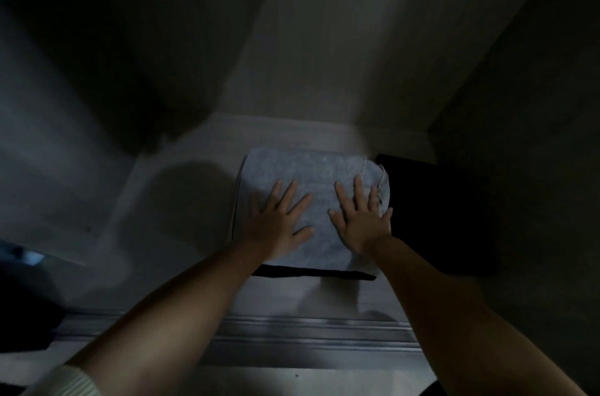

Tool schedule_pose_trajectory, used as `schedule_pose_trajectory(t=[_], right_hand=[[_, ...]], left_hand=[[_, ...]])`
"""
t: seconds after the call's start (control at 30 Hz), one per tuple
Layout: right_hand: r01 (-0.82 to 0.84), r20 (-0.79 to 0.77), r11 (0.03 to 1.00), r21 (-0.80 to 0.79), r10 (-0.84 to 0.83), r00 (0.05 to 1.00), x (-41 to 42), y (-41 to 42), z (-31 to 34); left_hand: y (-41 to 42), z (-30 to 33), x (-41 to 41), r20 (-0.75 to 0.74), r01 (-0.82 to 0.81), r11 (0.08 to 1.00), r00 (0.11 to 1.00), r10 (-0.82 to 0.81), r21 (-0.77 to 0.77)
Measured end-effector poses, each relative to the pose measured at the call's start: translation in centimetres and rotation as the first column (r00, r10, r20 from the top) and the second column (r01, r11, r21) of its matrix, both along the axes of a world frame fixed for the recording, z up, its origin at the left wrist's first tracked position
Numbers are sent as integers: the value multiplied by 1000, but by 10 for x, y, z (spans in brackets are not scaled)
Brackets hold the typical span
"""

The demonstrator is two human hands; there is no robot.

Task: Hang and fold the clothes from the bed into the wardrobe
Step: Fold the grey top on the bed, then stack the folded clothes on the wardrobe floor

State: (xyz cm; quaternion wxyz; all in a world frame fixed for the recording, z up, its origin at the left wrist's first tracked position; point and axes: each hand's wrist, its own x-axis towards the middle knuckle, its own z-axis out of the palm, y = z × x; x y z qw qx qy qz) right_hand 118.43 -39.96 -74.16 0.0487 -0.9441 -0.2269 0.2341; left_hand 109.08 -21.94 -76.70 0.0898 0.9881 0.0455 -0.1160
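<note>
- Head view, dim light: folded light blue-grey garment (pixel 311 201) lies flat on the wardrobe shelf (pixel 194 201), toward the right half, near the back wall (pixel 324 55).
- Garment is roughly square, with a seam edge showing at its right side; fabric type hard to tell in the blur.
- Thin black strip (pixel 311 273) sticks out under the garment's front edge; looks like another dark item beneath, cannot tell what.
- Left hand (pixel 279 223) rests flat on the garment's left-front part, fingers straight and spread, grip open, pressing rather than holding.
- Right hand (pixel 363 217) rests flat on the garment's right part, fingers straight and spread, little finger near the right edge, grip also open.
- Both bare forearms reach in from the bottom of the frame; pale ribbed sleeve cuff (pixel 65 379) at bottom left.
- Dark folded pile (pixel 435 214) sits just beside the garment on its right, touching or nearly so.
- Metal sliding-door track (pixel 308 334) runs across the shelf's front.
- Dark hanging shape (pixel 130 38) fills the upper left.
</note>
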Motion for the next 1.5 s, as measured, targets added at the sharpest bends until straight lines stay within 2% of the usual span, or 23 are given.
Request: schedule_pose_trajectory(t=[0.17,0.27,0.37,0.43,0.5,0.63,0.73,0.87,1.1,1.27,1.37,1.5], right_hand=[[-17,57,1000,16,16,998,1,-4,-26],[-19,17,1000,-10,20,1000,3,0,-22],[-42,-66,993,-109,35,997,8,7,4],[-82,-88,981,-173,68,994,8,10,41],[-98,-65,983,-155,89,994,1,9,82],[-72,16,994,-82,74,997,-18,-6,189],[-30,49,997,-74,34,998,-28,-19,273],[-11,-2,995,-95,11,1000,-49,-36,377],[20,48,994,-104,-15,999,-88,-58,549],[40,86,997,-71,-34,996,-120,-70,620],[104,110,993,-48,-98,989,-142,-80,640],[208,123,978,-34,-202,972,-179,-104,648]], left_hand=[[-7,-16,-3,35,-25,999,999,23,38],[-7,-7,-1,-23,-23,1000,999,23,15],[-3,17,6,-146,34,998,989,-27,47],[-3,51,12,-226,86,993,972,-66,79],[-10,92,14,-232,107,992,969,-90,60],[-42,196,6,-73,131,991,989,-129,18],[-61,283,2,-21,114,991,993,-116,-68],[-68,395,-9,-54,159,983,985,-164,-87],[-70,579,-42,-110,152,977,979,-170,-151],[-71,652,-68,-54,165,958,982,-182,-235],[-78,674,-80,-60,212,958,972,-227,-192],[-97,687,-95,-71,364,925,925,-373,-112]])
